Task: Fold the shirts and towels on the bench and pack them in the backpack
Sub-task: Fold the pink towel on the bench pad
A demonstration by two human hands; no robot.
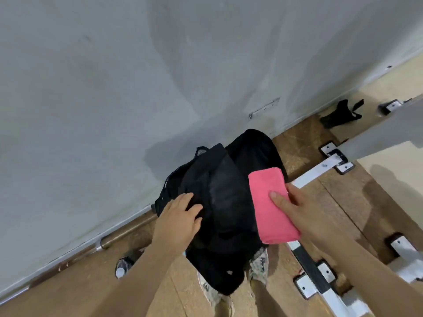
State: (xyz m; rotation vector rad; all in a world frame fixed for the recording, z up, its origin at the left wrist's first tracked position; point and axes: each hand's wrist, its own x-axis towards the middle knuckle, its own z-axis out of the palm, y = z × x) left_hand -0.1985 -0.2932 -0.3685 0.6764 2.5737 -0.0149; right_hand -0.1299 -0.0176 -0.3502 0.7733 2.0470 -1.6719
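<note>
1. Centre frame: black backpack [229, 202], upright on the wooden floor [343, 202], its far side close to the grey wall [114, 88].
2. Left hand [180, 216] lies palm-down on the backpack's upper left side, fingers lightly bent onto the fabric. Cannot tell whether it grips or only rests there.
3. Right hand [295, 209], right of centre, holds a folded pink towel [270, 202]: thumb pressed on top, fingers hidden beneath.
4. Pink towel is held off the floor, just over the backpack's right edge and overlapping it in view.
5. Lower centre: two pale shoes [259, 266] show under the backpack.
6. Lower left: a bottle [121, 268] stands on the floor.
7. Right side: white metal frame [320, 170] with brackets runs across the floor.
8. Upper right: a small dark cloth item [343, 113] lies by the wall.
</note>
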